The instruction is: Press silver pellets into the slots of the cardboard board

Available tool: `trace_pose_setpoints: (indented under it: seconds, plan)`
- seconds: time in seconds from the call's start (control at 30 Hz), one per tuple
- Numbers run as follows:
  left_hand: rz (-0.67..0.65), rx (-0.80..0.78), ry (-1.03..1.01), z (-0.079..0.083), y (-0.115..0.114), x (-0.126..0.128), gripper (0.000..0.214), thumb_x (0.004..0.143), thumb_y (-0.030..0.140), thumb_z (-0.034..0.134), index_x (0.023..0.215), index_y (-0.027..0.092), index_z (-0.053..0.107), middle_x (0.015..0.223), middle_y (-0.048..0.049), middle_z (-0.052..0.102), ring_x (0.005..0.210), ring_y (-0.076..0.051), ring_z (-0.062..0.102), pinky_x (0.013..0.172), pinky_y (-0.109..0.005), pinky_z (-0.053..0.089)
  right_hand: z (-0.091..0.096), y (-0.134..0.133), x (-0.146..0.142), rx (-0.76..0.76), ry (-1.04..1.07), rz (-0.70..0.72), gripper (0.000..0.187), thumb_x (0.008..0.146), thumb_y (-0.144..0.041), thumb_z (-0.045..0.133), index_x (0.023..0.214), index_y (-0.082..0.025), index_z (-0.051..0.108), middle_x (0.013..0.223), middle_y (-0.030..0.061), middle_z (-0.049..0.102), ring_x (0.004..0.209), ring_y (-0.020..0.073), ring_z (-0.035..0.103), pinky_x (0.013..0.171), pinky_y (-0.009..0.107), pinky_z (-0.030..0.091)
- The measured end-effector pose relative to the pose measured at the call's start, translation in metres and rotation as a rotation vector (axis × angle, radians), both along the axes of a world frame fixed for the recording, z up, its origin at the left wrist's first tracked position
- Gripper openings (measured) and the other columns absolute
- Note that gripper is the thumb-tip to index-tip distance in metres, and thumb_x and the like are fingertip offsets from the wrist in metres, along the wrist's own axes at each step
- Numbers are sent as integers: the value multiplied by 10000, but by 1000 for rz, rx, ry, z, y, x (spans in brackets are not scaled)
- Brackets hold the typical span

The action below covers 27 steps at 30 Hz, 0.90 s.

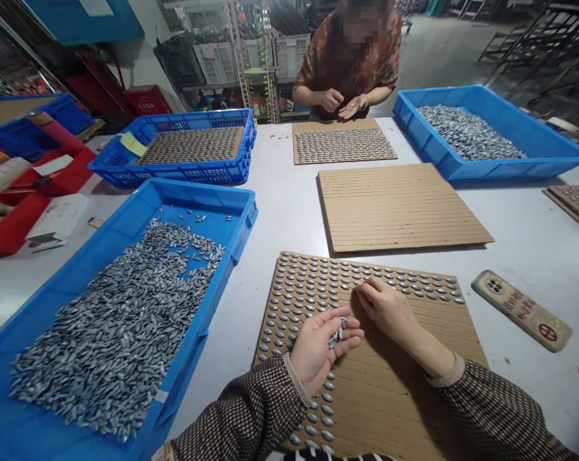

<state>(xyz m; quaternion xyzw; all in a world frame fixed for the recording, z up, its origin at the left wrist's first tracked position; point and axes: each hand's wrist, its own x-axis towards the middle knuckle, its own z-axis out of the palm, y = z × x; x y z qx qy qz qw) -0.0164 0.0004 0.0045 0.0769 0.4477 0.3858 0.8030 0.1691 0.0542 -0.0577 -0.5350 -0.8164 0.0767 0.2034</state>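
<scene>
My left hand (320,346) is cupped palm-up over a slotted cardboard sheet (414,397), closed around a small bunch of grey metal pieces (338,333). My right hand (385,307) rests on the same sheet just to the right, fingers curled and pinched down at the end of a row of seated pieces (318,282). Rows of these oval pieces fill the sheet's upper and left part; the lower right slots are bare. What the right fingertips pinch is hidden.
A blue tray (126,211) heaped with loose metal pieces stands to my left. An unfilled cardboard sheet (399,208) lies beyond mine. Across the table a person fills another sheet (341,144). A blue crate (174,169), another blue tray (485,96), a phone case (522,310).
</scene>
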Motion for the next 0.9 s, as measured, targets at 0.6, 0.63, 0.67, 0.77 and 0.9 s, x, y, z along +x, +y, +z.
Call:
trace_pose_setpoints:
  seconds: [0.6, 0.63, 0.67, 0.77, 0.9]
  plan:
    - [-18, 134, 41, -5, -2, 9, 227, 693, 206, 758, 827, 137, 588, 735, 1, 587, 655, -85, 563, 619, -211, 501, 49, -46, -9, -479, 795, 76, 162, 905, -304, 545, 885, -199, 667, 814, 32, 658, 757, 145, 603, 680, 262, 492]
    - [-19, 129, 36, -5, -2, 10, 221, 694, 203, 754, 814, 136, 581, 723, 1, 588, 649, -86, 566, 617, -209, 498, 49, -47, -9, -449, 793, 97, 156, 908, -291, 541, 909, -204, 671, 849, 41, 662, 791, 152, 611, 701, 267, 500]
    - [-26, 124, 27, -6, -2, 10, 218, 695, 204, 751, 809, 132, 580, 720, -4, 592, 643, -86, 570, 614, -207, 495, 49, -48, -8, -418, 785, 124, 149, 907, -275, 544, 941, -214, 675, 901, 50, 665, 842, 160, 618, 736, 276, 509]
    - [-35, 106, 9, -6, -1, 11, 227, 691, 207, 754, 821, 124, 587, 758, -19, 614, 636, -86, 583, 609, -206, 494, 48, -52, -5, -332, 727, 190, 167, 900, -222, 554, 1018, -243, 670, 1048, 68, 650, 980, 181, 612, 842, 310, 512]
    - [-31, 73, 26, -2, 0, 13, 222, 692, 205, 757, 830, 122, 603, 807, -34, 626, 702, -105, 617, 668, -229, 521, 44, -55, 2, -243, 602, 181, 180, 914, -196, 522, 1041, -237, 644, 979, 76, 639, 904, 175, 617, 759, 296, 527]
